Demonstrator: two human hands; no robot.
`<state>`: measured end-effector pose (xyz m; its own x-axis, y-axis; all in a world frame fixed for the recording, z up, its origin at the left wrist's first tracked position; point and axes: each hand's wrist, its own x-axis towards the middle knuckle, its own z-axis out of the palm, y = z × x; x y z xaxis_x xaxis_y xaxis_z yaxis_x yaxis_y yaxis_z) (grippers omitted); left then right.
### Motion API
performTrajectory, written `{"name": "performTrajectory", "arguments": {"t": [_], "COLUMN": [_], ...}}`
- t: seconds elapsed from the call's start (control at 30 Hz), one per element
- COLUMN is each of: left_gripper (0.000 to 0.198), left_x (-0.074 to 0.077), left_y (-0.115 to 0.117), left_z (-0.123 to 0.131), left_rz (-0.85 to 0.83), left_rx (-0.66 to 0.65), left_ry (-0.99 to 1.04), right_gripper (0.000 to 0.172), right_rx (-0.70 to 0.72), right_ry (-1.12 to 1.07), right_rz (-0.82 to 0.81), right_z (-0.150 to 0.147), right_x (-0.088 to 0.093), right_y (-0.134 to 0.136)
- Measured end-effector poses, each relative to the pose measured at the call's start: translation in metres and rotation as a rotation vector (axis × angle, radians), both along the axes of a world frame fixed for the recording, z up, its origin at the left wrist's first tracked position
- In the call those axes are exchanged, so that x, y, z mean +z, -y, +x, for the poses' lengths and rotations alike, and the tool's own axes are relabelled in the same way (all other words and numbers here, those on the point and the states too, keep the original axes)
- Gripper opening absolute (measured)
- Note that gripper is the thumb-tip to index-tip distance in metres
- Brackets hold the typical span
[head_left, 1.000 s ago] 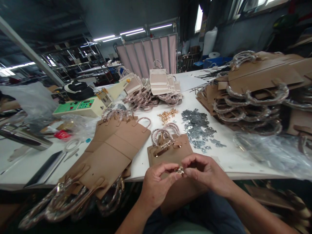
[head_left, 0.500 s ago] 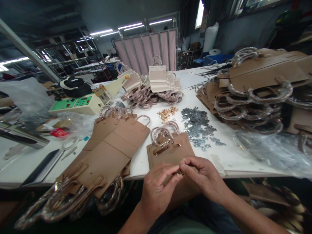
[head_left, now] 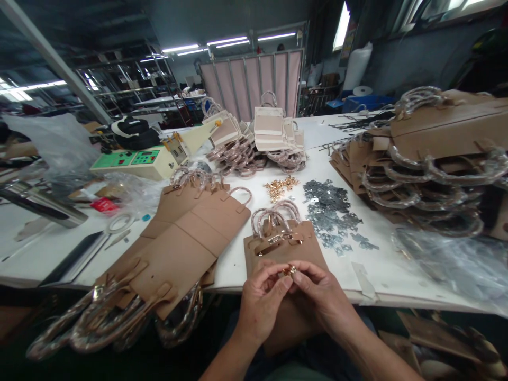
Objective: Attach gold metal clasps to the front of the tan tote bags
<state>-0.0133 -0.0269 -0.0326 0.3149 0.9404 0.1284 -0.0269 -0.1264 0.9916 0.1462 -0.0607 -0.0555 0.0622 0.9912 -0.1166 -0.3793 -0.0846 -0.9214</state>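
- Both hands meet at the counter's near edge; the left hand (head_left: 262, 301) and right hand (head_left: 321, 296) pinch one small gold clasp (head_left: 289, 270) between thumbs and forefingers, each grip narrow and closed on it.
- The clasp sits just above the lower part of a tan bag (head_left: 283, 248), which lies flat with its handles pointing away and overhangs the edge toward the lap.
- To do this well, I judge that the fingertips should hold the clasp by its sides, so its face stays visible and square to the bag's front.
- Small, even pressure from both thumbs looks wiser than a twist, since the piece is tiny and could slip down off the edge.
- A gold bar fitting (head_left: 273, 242) already sits higher on the same bag; lining the clasp up with it seems the natural check.
- Beyond the bag lie a heap of gold clasps (head_left: 281, 186) and a spread of grey metal plates (head_left: 329, 209), both within reach.
- Left of the bag, flat tan bags (head_left: 186, 238) fan out and hang over the edge; a tall stack (head_left: 428, 153) stands to the right, with clear plastic (head_left: 448, 254) before it.
- Further back are pale bags (head_left: 270, 129) and a green-topped machine (head_left: 135, 161).
- The white counter (head_left: 39, 259) is in a dim workshop with strip lights, shelving and a pink screen (head_left: 254, 82).
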Motion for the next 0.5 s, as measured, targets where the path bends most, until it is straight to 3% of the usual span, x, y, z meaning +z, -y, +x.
{"name": "performTrajectory", "arguments": {"t": [0.2,0.33,0.5], "left_gripper": [0.056,0.064,0.081], "left_x": [-0.024,-0.03,-0.034], "left_y": [-0.025,-0.037,-0.044], "left_z": [-0.025,-0.035,-0.03], "left_rz": [0.275,0.208,0.093], "left_rx": [0.389,0.365,0.358], "left_ry": [-0.503,-0.575,-0.487], "right_gripper": [0.041,0.044,0.047], "right_rx": [0.011,-0.016,-0.075], "right_ry": [0.515,0.472,0.309], "right_rz": [0.042,-0.03,-0.015], "right_z": [0.007,-0.002,-0.025], "right_x": [0.025,0.023,0.023], "right_y": [-0.035,-0.057,-0.073]}}
